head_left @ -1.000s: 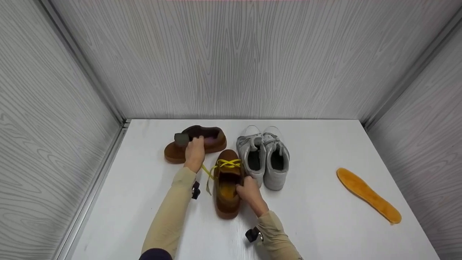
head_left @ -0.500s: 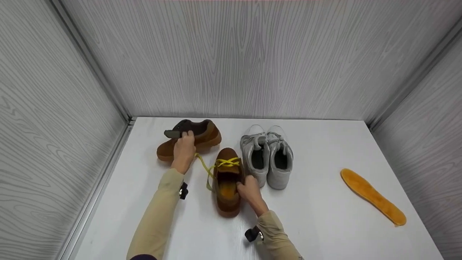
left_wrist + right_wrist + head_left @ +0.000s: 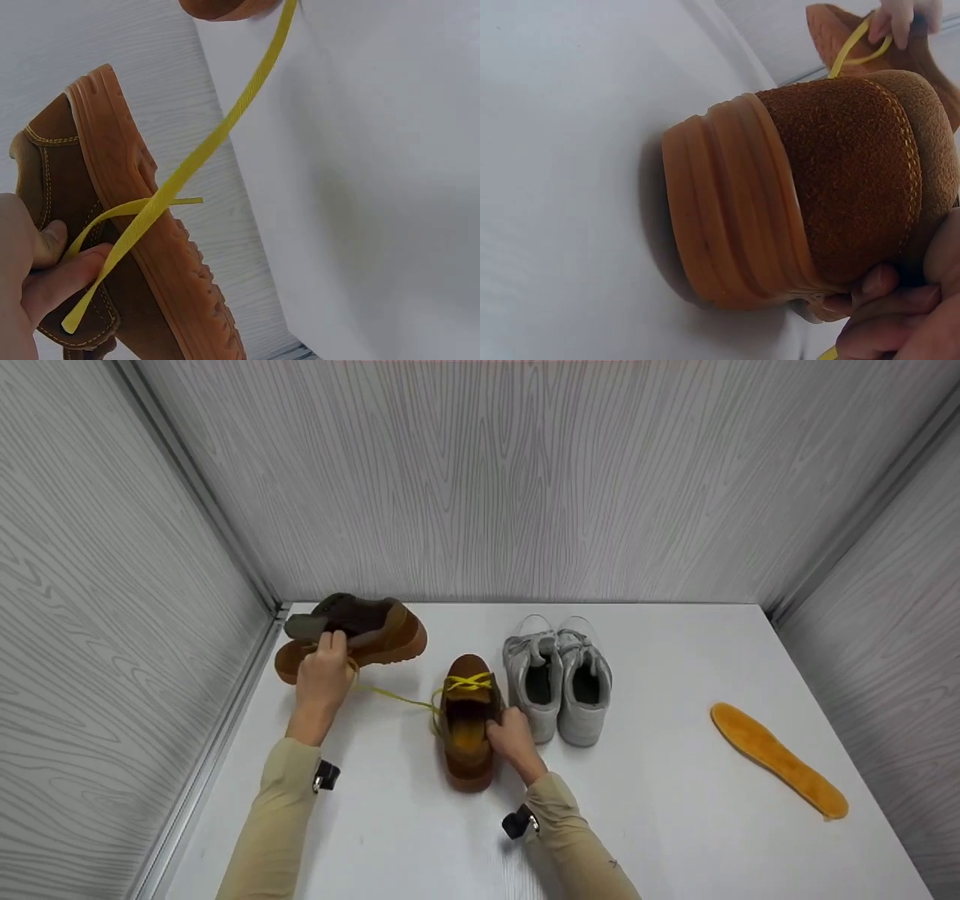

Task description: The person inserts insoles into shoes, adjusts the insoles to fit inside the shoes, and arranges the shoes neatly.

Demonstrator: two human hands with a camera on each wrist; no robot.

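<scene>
At the back left, my left hand [image 3: 324, 669] grips the side of a brown shoe [image 3: 394, 639] with a grey-green tongue [image 3: 306, 626]. Thumb and fingers close at its stitched flap in the left wrist view, with a yellow shoelace [image 3: 199, 157] caught by them. That lace stretches across to a second brown shoe [image 3: 470, 776], which stands toe away in the middle. My right hand [image 3: 514, 735] holds this second shoe by the right side of its collar, thumb inside the opening. Its suede heel [image 3: 840, 157] fills much of the right wrist view.
Two white sneakers [image 3: 581, 712] stand side by side just right of the middle shoe. An orange insole [image 3: 780, 761] lies slanted at the far right of the white table [image 3: 660, 825]. Grey wood-grain panels [image 3: 480, 480] rise behind and at both sides.
My left hand has carried its brown shoe left and tipped it, drawing the yellow lace out longer and straighter. The right hand keeps its hold on the middle shoe.
</scene>
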